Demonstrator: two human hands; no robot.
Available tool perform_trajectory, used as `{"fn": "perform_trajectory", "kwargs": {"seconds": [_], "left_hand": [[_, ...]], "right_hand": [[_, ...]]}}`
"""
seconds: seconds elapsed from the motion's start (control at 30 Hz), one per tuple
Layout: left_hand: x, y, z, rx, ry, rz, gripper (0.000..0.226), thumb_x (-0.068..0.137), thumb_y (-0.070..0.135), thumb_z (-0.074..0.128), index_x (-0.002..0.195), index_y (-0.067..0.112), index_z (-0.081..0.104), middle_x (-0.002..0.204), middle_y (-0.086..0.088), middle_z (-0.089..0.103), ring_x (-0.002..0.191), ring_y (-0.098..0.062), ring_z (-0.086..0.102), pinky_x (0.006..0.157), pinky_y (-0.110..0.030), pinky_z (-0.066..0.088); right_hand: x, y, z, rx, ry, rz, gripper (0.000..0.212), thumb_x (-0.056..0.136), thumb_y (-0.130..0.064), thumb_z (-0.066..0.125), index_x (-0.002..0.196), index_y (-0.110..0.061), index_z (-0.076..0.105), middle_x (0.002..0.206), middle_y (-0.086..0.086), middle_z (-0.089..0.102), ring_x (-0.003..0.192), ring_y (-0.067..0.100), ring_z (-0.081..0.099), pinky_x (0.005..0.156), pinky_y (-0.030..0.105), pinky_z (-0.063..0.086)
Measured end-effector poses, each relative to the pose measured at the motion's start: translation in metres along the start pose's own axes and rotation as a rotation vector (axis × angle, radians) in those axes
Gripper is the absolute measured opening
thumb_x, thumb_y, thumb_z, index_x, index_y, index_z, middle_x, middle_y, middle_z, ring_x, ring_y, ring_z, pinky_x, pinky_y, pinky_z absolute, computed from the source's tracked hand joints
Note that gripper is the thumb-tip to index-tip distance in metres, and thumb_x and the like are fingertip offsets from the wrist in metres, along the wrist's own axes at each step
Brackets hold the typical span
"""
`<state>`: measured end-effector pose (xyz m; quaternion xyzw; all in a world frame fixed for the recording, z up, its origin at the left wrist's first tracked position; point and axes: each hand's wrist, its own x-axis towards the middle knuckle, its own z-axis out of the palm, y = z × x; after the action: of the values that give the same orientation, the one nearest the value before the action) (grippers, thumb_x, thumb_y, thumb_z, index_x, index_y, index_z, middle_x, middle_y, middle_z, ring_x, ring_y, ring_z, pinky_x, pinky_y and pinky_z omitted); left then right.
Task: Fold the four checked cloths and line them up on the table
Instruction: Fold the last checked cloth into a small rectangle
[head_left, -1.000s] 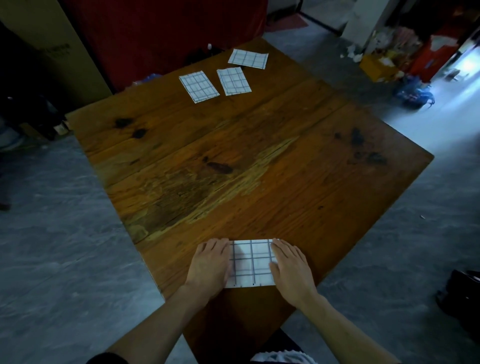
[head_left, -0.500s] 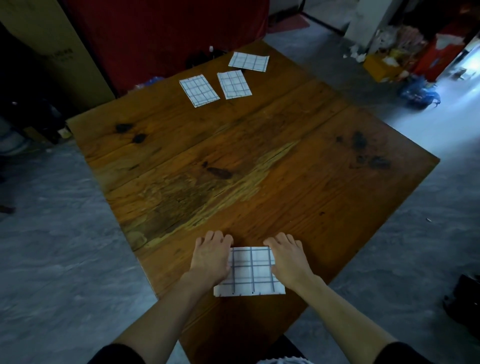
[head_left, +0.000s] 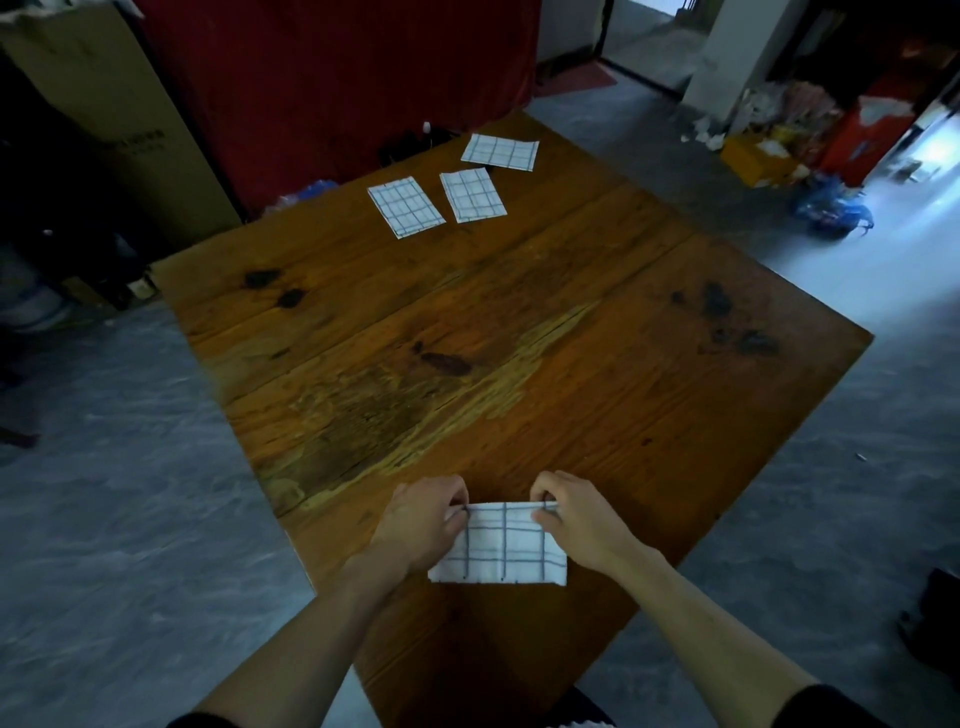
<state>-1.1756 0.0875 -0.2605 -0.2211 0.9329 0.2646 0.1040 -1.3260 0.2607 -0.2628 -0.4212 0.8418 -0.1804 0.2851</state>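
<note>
Worktop (head_left: 519, 322): a large wooden surface, worn and stained, on which all four cloths are carried.
Folded cloths: three checked pieces are laid flat at the far end, well apart from the hands: the left cloth (head_left: 405, 207), the middle cloth (head_left: 472, 195) just beside it, and the far cloth (head_left: 500, 151) turned crosswise behind them; the row is judged not yet straight.
Near cloth (head_left: 501, 548): a checked piece is lain at the near edge, already doubled into a band, its far edge lifted slightly off the wood.
Left hand (head_left: 426, 519): the far left corner is pinched between curled fingers and thumb.
Right hand (head_left: 574, 512): the far right corner is pinched likewise, the fingers curled.
Handling: the cloth is judged light, thin and limp, so sagging between the hands is to be expected.
Hold: the two far corners are judged the best place, with the edge kept taut.
Risk: layers may be slid out of line on the smooth wood.
</note>
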Motion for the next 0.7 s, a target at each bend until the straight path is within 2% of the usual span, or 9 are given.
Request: {"fn": "perform_trajectory", "kwargs": {"seconds": [0.27, 0.37, 0.43, 0.53, 0.7], "left_hand": [[-0.026, -0.001, -0.035, -0.046, 0.209, 0.021, 0.004, 0.096, 0.031, 0.055, 0.099, 0.032, 0.057, 0.1, 0.014, 0.059, 0.095, -0.008, 0.055, 0.088, -0.033, 0.045], [-0.041, -0.008, -0.045, -0.083, 0.251, 0.016, 0.004, 0.095, 0.033, 0.057, 0.097, 0.032, 0.054, 0.096, 0.013, 0.059, 0.089, -0.007, 0.055, 0.077, -0.029, 0.05], [-0.052, -0.014, -0.051, -0.104, 0.27, 0.031, 0.007, 0.096, 0.033, 0.058, 0.095, 0.033, 0.05, 0.092, 0.014, 0.057, 0.085, -0.006, 0.054, 0.07, -0.024, 0.047], [-0.07, -0.023, -0.054, -0.162, 0.328, 0.094, 0.01, 0.095, 0.031, 0.06, 0.091, 0.033, 0.051, 0.088, 0.015, 0.056, 0.081, -0.004, 0.054, 0.068, -0.023, 0.046], [-0.097, -0.028, -0.052, -0.244, 0.431, 0.197, 0.01, 0.094, 0.027, 0.061, 0.088, 0.031, 0.053, 0.084, 0.016, 0.055, 0.078, -0.002, 0.054, 0.067, -0.024, 0.048]], "right_hand": [[-0.016, -0.035, -0.02, 0.009, 0.16, -0.117, 0.005, 0.097, -0.022, 0.058, 0.102, -0.024, 0.06, 0.096, -0.014, 0.052, 0.089, 0.002, 0.053, 0.07, 0.015, 0.04], [-0.025, -0.05, -0.026, 0.001, 0.189, -0.143, 0.004, 0.097, -0.022, 0.057, 0.1, -0.024, 0.06, 0.096, -0.012, 0.053, 0.089, 0.002, 0.054, 0.071, 0.018, 0.043], [-0.032, -0.059, -0.026, -0.021, 0.205, -0.15, 0.004, 0.097, -0.024, 0.057, 0.099, -0.026, 0.059, 0.097, -0.012, 0.053, 0.09, 0.003, 0.054, 0.076, 0.022, 0.048], [-0.047, -0.07, -0.023, -0.056, 0.22, -0.149, 0.003, 0.098, -0.027, 0.055, 0.098, -0.029, 0.058, 0.097, -0.013, 0.054, 0.091, 0.003, 0.054, 0.08, 0.026, 0.05], [-0.075, -0.089, -0.018, -0.048, 0.304, -0.166, 0.003, 0.097, -0.026, 0.056, 0.096, -0.028, 0.057, 0.093, -0.013, 0.056, 0.089, 0.002, 0.056, 0.076, 0.027, 0.052]]}}
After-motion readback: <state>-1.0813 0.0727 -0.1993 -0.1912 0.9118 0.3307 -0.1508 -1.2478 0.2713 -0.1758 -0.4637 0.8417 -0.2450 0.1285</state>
